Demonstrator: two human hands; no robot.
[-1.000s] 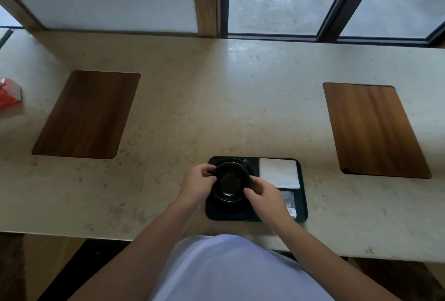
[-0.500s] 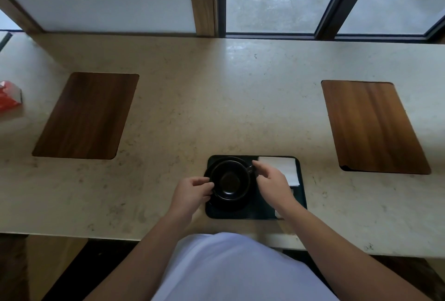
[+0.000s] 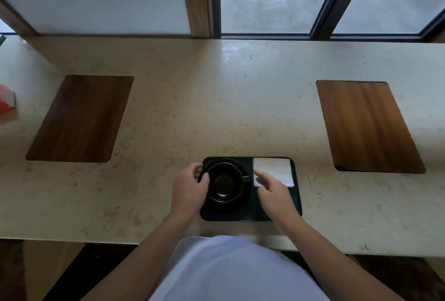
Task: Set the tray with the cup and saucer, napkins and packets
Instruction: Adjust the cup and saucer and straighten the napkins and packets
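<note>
Under right hand (image 3: 274, 192), tray's (image 3: 296, 180) near corner hidden, packets unseen

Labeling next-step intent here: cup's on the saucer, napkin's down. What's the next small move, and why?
Probably lift both hands clear. The cup already sits upright on the saucer in the tray, handle toward the napkin. The left hand rests at the cup's rim; the right hand hovers open above the tray, hiding the packets' spot.

Glossy cup (image 3: 225, 181), paper napkin (image 3: 274, 170), perhaps stone counter (image 3: 216, 108)
</note>
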